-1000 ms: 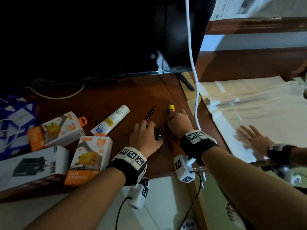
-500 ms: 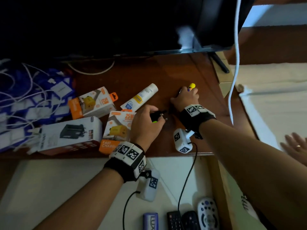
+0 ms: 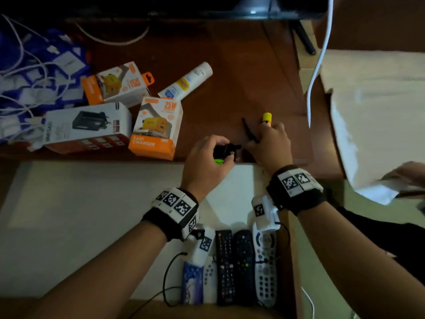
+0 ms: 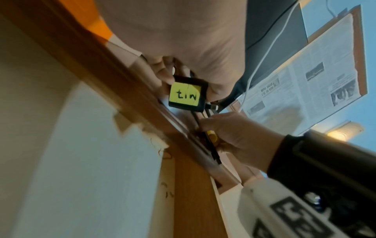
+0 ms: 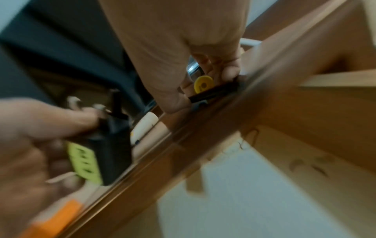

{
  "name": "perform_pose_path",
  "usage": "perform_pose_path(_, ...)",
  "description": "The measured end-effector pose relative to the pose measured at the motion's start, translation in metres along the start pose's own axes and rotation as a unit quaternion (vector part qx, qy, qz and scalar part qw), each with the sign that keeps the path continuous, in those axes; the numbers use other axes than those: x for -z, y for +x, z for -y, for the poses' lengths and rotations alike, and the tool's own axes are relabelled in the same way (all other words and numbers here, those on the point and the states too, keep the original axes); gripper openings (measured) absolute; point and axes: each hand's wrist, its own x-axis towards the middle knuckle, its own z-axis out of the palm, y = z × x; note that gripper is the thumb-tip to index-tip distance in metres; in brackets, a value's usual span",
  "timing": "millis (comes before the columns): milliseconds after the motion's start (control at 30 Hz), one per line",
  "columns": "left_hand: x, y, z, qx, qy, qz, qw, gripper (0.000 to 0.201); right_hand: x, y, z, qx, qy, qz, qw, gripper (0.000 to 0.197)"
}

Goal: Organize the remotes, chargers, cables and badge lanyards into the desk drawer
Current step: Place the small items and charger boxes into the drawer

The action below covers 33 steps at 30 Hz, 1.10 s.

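Left hand (image 3: 207, 157) grips charger (image 3: 222, 153); right hand (image 3: 269, 146) beside.

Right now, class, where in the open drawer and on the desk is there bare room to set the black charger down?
The drawer floor is bare left of the remotes, which crowd its near right corner. The desk is bare between the white tube and the dangling white cable. Boxes and tangled cables crowd its left. The left hand holds the black charger.

The surface (image 3: 241, 72) is dark polished wood with a slight sheen. The charger boxes (image 3: 154, 127) look like glossy printed cardboard. The black charger (image 4: 188, 95) is matt plastic bearing a yellow paper label. The remotes (image 3: 243, 265) are plastic.
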Motion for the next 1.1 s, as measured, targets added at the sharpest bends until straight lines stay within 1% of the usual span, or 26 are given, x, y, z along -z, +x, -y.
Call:
perform_pose_path(100,-0.008,-0.029,0.004,-0.038,0.004,0.011,0.999,0.028,-0.002,-0.041,-0.014,-0.003,0.072,-0.024,0.997,0.018)
perform_pose_path(167,-0.011,-0.045,0.011,-0.055,0.007,0.034,0.998,0.028,-0.007,-0.072,-0.024,0.005,0.122,-0.051,0.991,0.013)
perform_pose_path(267,-0.016,-0.061,0.030,-0.054,0.042,0.081,0.994,0.028,-0.017,-0.117,-0.034,0.008,0.186,-0.051,0.981,0.012)
perform_pose_path(333,-0.020,-0.069,0.042,-0.042,0.067,0.124,0.989,0.028,-0.026,-0.137,-0.039,0.029,0.224,-0.052,0.973,0.016)
perform_pose_path(400,-0.024,-0.073,0.053,-0.035,0.086,0.153,0.984,0.028,-0.036,-0.150,-0.044,0.030,0.243,-0.039,0.969,0.017)
perform_pose_path(500,-0.030,-0.073,0.063,-0.026,0.107,0.179,0.978,0.027,-0.053,-0.160,-0.051,-0.001,0.221,-0.025,0.975,0.015)
perform_pose_path(567,-0.037,-0.071,0.068,-0.019,0.124,0.195,0.973,0.028,-0.065,-0.158,-0.054,-0.049,0.185,-0.010,0.982,0.012)
perform_pose_path(667,-0.047,-0.065,0.069,-0.029,0.150,0.211,0.965,0.030,-0.076,-0.144,-0.054,-0.133,0.138,0.036,0.981,0.017)
perform_pose_path(733,-0.054,-0.059,0.067,-0.040,0.169,0.224,0.959,0.033,-0.080,-0.131,-0.053,-0.163,0.108,0.074,0.978,0.023)
perform_pose_path(833,-0.062,-0.051,0.067,-0.056,0.198,0.244,0.948,0.036,-0.085,-0.115,-0.052,-0.170,0.054,0.105,0.978,0.037)
perform_pose_path(900,-0.067,-0.049,0.068,-0.066,0.212,0.255,0.941,0.036,-0.091,-0.107,-0.052,-0.175,0.016,0.115,0.978,0.043)
perform_pose_path(1000,-0.072,-0.050,0.068,-0.070,0.225,0.257,0.937,0.038,-0.099,-0.100,-0.051,-0.190,-0.037,0.122,0.973,0.043)
perform_pose_path(1100,-0.075,-0.053,0.067,-0.062,0.230,0.259,0.936,0.049,-0.104,-0.101,-0.051,-0.171,-0.083,0.108,0.976,0.040)
